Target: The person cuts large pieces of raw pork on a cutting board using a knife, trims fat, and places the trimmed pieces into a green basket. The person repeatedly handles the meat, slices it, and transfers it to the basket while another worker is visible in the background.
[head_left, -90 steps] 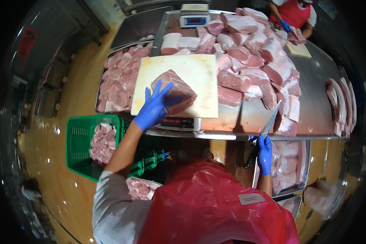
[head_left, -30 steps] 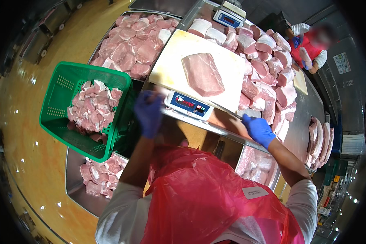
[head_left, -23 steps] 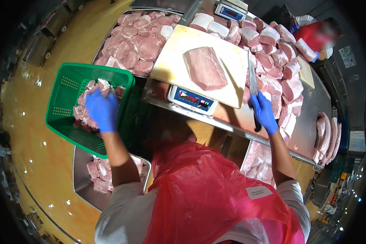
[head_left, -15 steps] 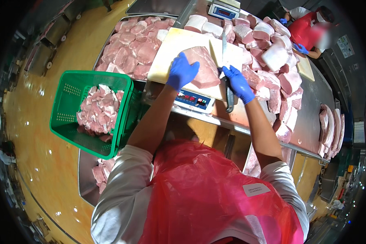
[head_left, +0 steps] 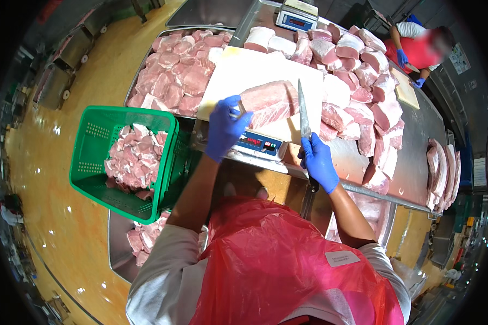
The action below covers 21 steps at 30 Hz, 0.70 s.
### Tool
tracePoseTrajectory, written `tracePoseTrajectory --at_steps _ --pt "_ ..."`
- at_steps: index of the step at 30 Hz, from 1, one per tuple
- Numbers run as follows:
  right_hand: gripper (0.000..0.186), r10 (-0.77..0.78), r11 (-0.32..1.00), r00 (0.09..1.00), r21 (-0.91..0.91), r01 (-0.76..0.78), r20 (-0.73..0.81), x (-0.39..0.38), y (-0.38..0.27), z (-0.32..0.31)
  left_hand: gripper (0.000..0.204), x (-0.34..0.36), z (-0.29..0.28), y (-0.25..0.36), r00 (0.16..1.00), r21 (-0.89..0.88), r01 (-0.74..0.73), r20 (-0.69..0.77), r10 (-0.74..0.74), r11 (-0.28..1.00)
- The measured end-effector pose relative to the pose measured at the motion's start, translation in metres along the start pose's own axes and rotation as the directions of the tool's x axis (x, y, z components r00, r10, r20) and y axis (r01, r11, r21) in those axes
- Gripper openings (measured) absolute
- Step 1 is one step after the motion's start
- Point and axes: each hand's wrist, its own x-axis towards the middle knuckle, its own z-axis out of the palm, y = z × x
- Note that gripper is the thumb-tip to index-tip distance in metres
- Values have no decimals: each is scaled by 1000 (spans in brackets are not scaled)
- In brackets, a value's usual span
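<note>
A pink block of pork loin (head_left: 271,102) lies lengthwise on the white cutting board (head_left: 222,89). This board rests over a blue-fronted digital scale (head_left: 257,145) with a lit red display. My right hand (head_left: 320,162), blue-gloved, is closed on the handle of a knife (head_left: 303,111). Its long blade points away from me, beside the loin's right end. At the loin's left end is my left hand (head_left: 226,129), also blue-gloved, with curled fingers. Something small and pale shows between its thumb and fingers, too unclear to name.
Left stands a green crate (head_left: 81,162) of meat pieces, above a metal bin (head_left: 116,244). A tray of pork slices (head_left: 171,70) adjoins the board. Pork chunks (head_left: 363,97) heap on the steel table (head_left: 412,157). Another scale (head_left: 295,20) sits behind; a co-worker (head_left: 417,46) works far right.
The loin has turned from slanted to crosswise. My left hand has come off its top to the left end. My right hand and the knife have drawn nearer to me.
</note>
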Motion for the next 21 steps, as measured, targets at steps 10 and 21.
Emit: tracePoseTrajectory --at_steps 10,21 --pt "17 -379 829 921 -408 381 89 48 -53 74 22 -20 30 23 871 -258 431 -131 -473 865" --pt "15 -67 508 941 -800 319 332 -19 7 3 18 -45 31 -3 924 -79 291 -236 -302 953"
